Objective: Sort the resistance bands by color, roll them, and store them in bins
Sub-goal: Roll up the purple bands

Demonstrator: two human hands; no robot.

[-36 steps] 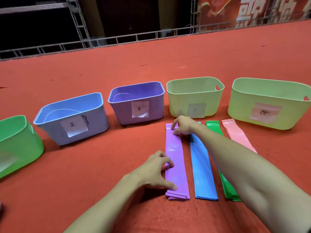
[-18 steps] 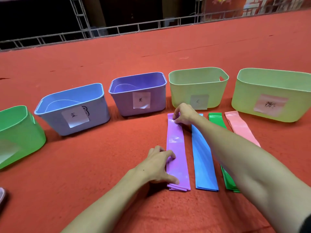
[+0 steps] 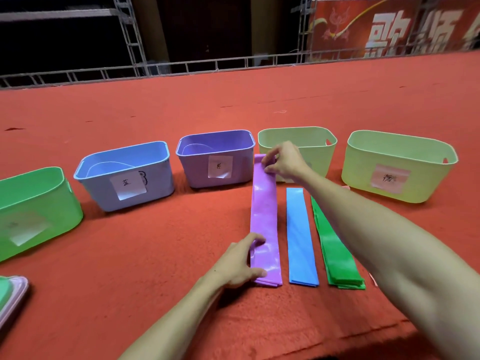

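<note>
flat purple rubber resistance band (image 3: 265, 216) on the red carpet (image 3: 155, 255), lengthwise, toward the carpet's near right edge. right hand (image 3: 283, 162) pinches the band's far end between thumb and fingers, raised just off the carpet between the purple plastic bin (image 3: 197, 172) and a pale green plastic bin (image 3: 322, 157). left hand (image 3: 241, 263) grips the near end at its left edge. flat blue band (image 3: 300, 237) and flat green band (image 3: 335, 250) lie parallel to its right.
</note>
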